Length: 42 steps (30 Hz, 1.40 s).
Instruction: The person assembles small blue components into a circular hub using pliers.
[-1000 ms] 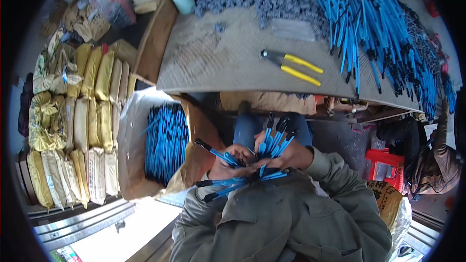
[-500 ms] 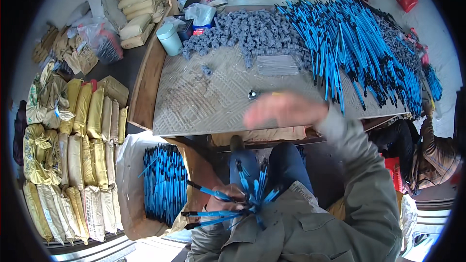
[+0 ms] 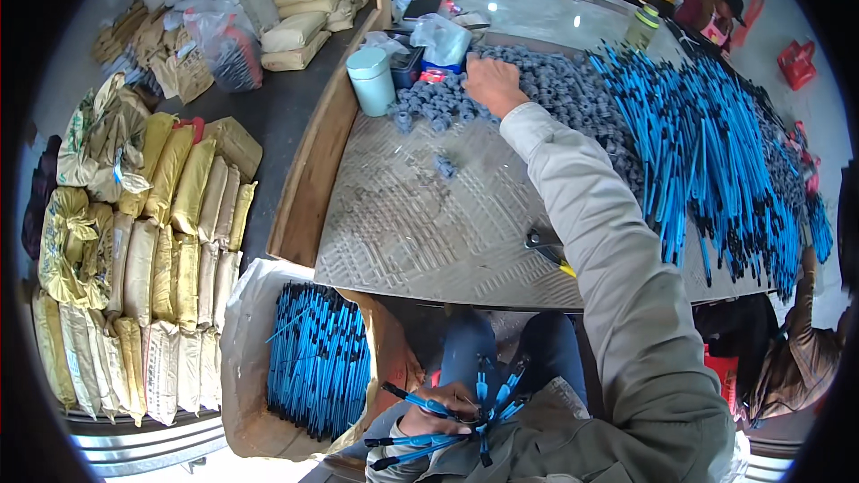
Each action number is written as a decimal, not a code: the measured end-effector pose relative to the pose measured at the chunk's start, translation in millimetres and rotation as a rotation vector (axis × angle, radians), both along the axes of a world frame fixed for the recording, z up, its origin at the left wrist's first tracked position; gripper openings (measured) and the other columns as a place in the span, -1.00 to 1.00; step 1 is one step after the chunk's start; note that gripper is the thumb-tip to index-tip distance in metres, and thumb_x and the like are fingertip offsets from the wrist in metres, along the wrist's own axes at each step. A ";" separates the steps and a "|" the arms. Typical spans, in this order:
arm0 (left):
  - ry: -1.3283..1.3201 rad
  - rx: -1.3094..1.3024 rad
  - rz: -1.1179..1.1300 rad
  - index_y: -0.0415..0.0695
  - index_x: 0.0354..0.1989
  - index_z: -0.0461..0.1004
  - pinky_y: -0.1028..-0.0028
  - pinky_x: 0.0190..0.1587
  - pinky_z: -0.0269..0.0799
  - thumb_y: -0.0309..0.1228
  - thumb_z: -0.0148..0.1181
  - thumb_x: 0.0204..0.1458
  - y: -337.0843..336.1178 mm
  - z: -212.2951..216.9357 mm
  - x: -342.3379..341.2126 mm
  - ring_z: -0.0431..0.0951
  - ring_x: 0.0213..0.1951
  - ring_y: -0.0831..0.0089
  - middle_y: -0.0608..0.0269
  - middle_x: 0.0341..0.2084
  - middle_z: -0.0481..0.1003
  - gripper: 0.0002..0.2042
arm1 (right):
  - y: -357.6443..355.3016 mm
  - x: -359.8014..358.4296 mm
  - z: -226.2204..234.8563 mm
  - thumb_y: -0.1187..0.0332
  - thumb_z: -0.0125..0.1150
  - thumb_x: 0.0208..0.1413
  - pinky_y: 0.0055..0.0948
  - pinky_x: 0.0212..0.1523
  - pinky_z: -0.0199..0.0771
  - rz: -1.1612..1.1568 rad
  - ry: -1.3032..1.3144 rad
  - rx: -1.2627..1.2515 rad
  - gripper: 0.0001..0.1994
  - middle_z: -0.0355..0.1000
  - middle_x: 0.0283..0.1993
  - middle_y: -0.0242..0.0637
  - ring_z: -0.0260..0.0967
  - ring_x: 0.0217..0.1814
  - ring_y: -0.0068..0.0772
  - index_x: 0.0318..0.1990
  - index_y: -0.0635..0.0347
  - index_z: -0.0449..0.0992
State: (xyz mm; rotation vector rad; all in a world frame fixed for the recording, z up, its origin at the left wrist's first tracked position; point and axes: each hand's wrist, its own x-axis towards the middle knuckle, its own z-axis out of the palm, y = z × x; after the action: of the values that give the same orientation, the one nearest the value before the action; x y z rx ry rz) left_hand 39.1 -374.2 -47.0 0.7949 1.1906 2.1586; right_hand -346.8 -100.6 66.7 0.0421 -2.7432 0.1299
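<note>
My left hand (image 3: 438, 413), low in front of my lap, is closed around a fan of blue rods (image 3: 488, 411) with black ends, which spread outward in several directions. My right hand (image 3: 495, 82) has its arm stretched far across the table. Its fingers are curled down at the left part of a heap of small grey plastic parts (image 3: 573, 94); whatever is between them is hidden. One clump of grey parts (image 3: 445, 165) lies apart on the textured tabletop (image 3: 403, 224). Pliers (image 3: 543, 241) with a yellow handle lie partly behind my right forearm.
Many blue rods (image 3: 707, 152) are piled on the table's right. A lined sack (image 3: 242, 376) of blue rods stands left of my legs. A pale green canister (image 3: 370, 80) stands beside a wooden side board (image 3: 309, 179). Stacked sacks (image 3: 143, 259) fill the left; co-workers sit at right and far side.
My right hand has gone from above the table's near edge forward to the grey heap. The view has shifted, and the pliers now show more. My left hand still holds the rods.
</note>
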 end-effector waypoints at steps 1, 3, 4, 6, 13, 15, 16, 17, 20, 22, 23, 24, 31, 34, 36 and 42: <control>-0.003 0.003 0.006 -0.40 -0.27 0.51 0.43 -0.30 0.33 -0.59 0.34 -0.27 -3.2 1.0 3.5 0.44 -0.38 0.34 -0.01 -0.41 0.47 -0.69 | -5.1 -0.5 -2.3 0.25 0.06 -0.02 -0.04 -0.25 0.39 -0.064 -0.032 0.019 -0.73 0.49 -0.33 -0.05 0.45 -0.21 -0.05 -0.21 0.23 0.39; -0.058 -0.017 0.018 -0.37 -0.27 0.52 0.44 -0.28 0.32 -0.57 0.34 -0.27 -1.9 2.3 4.2 0.43 -0.35 0.34 0.01 -0.40 0.46 -0.69 | 2.6 0.2 -8.6 0.25 0.06 -0.03 -0.04 -0.25 0.39 -0.102 -0.011 0.025 -0.72 0.49 -0.32 -0.06 0.46 -0.22 -0.05 -0.20 0.21 0.39; -0.098 -0.034 0.011 -0.36 -0.27 0.53 0.44 -0.28 0.32 -0.56 0.34 -0.27 2.9 1.8 1.0 0.43 -0.33 0.34 0.02 -0.39 0.45 -0.69 | 15.7 2.0 -14.7 0.25 0.05 -0.03 -0.04 -0.26 0.39 -0.148 0.010 0.027 -0.72 0.48 -0.31 -0.06 0.46 -0.23 -0.06 -0.18 0.20 0.38; -0.102 -0.065 0.022 -0.33 -0.25 0.53 0.44 -0.26 0.32 -0.54 0.35 -0.27 -3.4 1.4 12.1 0.42 -0.30 0.35 0.03 -0.36 0.44 -0.68 | 8.5 30.3 -1.6 0.25 0.07 -0.03 -0.11 -0.28 0.40 -0.093 0.133 0.040 -0.71 0.48 -0.32 -0.10 0.46 -0.27 -0.11 -0.16 0.18 0.38; 0.140 -0.123 -0.076 -0.25 -0.26 0.55 0.44 -0.16 0.30 -0.42 0.37 -0.25 7.4 12.1 0.8 0.41 -0.20 0.33 0.12 -0.29 0.43 -0.68 | -4.8 259.1 48.4 0.60 0.10 -0.06 -0.49 -0.17 0.37 0.869 -0.111 -0.208 -0.71 0.31 -0.11 -0.21 0.36 -0.17 -0.36 -0.14 0.15 0.49; 0.012 -0.084 -0.081 -0.25 -0.29 0.56 0.48 -0.17 0.29 -0.45 0.37 -0.25 17.5 10.3 8.8 0.43 -0.22 0.37 0.13 -0.33 0.46 -0.71 | -8.6 305.2 32.7 0.59 0.14 -0.09 -0.46 -0.13 0.36 0.994 -0.197 -0.234 -0.70 0.31 -0.08 -0.20 0.34 -0.12 -0.32 -0.14 0.12 0.50; -0.010 -0.085 -0.081 -0.25 -0.29 0.56 0.48 -0.17 0.29 -0.45 0.37 -0.25 22.1 11.9 8.8 0.43 -0.22 0.37 0.13 -0.33 0.46 -0.71 | -6.8 320.6 29.4 0.57 0.17 -0.12 -0.42 -0.09 0.36 1.109 -0.236 -0.221 -0.68 0.30 -0.05 -0.20 0.33 -0.07 -0.27 -0.14 0.09 0.51; -0.008 -0.094 -0.115 -0.25 -0.29 0.56 0.49 -0.19 0.30 -0.47 0.37 -0.25 25.3 14.6 9.6 0.43 -0.23 0.38 0.14 -0.34 0.47 -0.72 | -5.7 334.0 25.5 0.57 0.17 -0.12 -0.42 -0.09 0.36 1.111 -0.253 -0.234 -0.68 0.30 -0.05 -0.20 0.33 -0.07 -0.27 -0.14 0.09 0.51; 0.022 -0.113 -0.173 -0.25 -0.30 0.56 0.52 -0.21 0.31 -0.51 0.38 -0.26 33.1 20.3 17.9 0.45 -0.25 0.41 0.15 -0.36 0.49 -0.72 | -1.6 358.1 20.4 0.57 0.18 -0.15 -0.35 -0.04 0.35 1.166 -0.267 -0.370 -0.69 0.30 -0.03 -0.14 0.34 -0.08 -0.18 -0.17 0.11 0.54; -0.048 -0.109 -0.122 -0.26 -0.31 0.56 0.55 -0.26 0.33 -0.55 0.38 -0.28 36.9 21.6 31.0 0.47 -0.30 0.43 0.16 -0.38 0.51 -0.73 | 0.5 366.9 20.6 0.58 0.18 -0.14 -0.37 -0.07 0.36 1.218 -0.225 -0.361 -0.72 0.30 -0.03 -0.12 0.34 -0.07 -0.19 -0.19 0.15 0.54; -0.081 -0.106 -0.097 -0.26 -0.32 0.56 0.56 -0.28 0.34 -0.57 0.39 -0.29 38.0 22.4 35.9 0.48 -0.33 0.44 0.17 -0.40 0.52 -0.73 | 2.3 369.6 21.3 0.59 0.17 -0.13 -0.39 -0.09 0.38 1.259 -0.184 -0.352 -0.74 0.30 -0.02 -0.11 0.34 -0.07 -0.20 -0.21 0.18 0.55; -0.076 -0.108 -0.089 -0.26 -0.32 0.56 0.56 -0.28 0.34 -0.57 0.39 -0.29 38.4 23.0 39.1 0.48 -0.33 0.44 0.17 -0.40 0.52 -0.73 | 4.1 371.6 22.1 0.60 0.17 -0.12 -0.42 -0.12 0.39 1.299 -0.142 -0.343 -0.76 0.30 -0.02 -0.09 0.35 -0.07 -0.21 -0.23 0.22 0.55; -0.335 -0.015 -0.083 -0.27 -0.34 0.55 0.56 -0.36 0.38 -0.60 0.38 -0.29 45.2 35.7 54.8 0.49 -0.43 0.54 0.21 -0.47 0.54 -0.74 | 17.9 373.2 15.2 0.60 0.17 -0.11 -0.59 -0.26 0.42 1.274 -0.108 -0.558 -0.82 0.32 -0.06 -0.02 0.36 -0.04 -0.22 -0.28 0.34 0.54; -0.192 -0.146 -0.155 -0.26 -0.33 0.55 0.58 -0.37 0.37 -0.59 0.39 -0.28 42.9 37.3 45.8 0.49 -0.43 0.58 0.22 -0.46 0.54 -0.74 | 20.4 374.7 19.9 0.60 0.17 -0.10 -0.58 -0.26 0.42 1.300 -0.101 -0.577 -0.82 0.33 -0.07 0.01 0.36 -0.04 -0.21 -0.27 0.36 0.53; -0.120 -0.211 -0.192 -0.25 -0.33 0.55 0.59 -0.38 0.36 -0.58 0.39 -0.28 41.0 39.1 39.3 0.49 -0.42 0.59 0.22 -0.46 0.54 -0.74 | 21.6 377.1 27.0 0.58 0.16 -0.08 -0.48 -0.20 0.44 1.306 -0.159 -0.548 -0.83 0.34 -0.07 0.03 0.37 -0.05 -0.17 -0.27 0.36 0.52; -0.185 -0.348 -0.136 -0.24 -0.29 0.55 0.60 -0.36 0.35 -0.58 0.39 -0.28 37.5 36.6 41.6 0.47 -0.43 0.63 0.27 -0.48 0.53 -0.71 | 1.8 382.2 14.2 0.35 0.16 0.00 -0.22 0.03 0.37 1.437 -0.666 -0.777 -0.77 0.35 -0.06 0.04 0.34 0.01 -0.06 -0.22 0.31 0.51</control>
State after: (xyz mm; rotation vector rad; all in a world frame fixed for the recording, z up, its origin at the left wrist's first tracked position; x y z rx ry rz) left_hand 80.7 -336.7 -10.4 0.4987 1.3240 1.8037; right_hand 35.4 -98.8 80.9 1.9487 -2.3392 1.7531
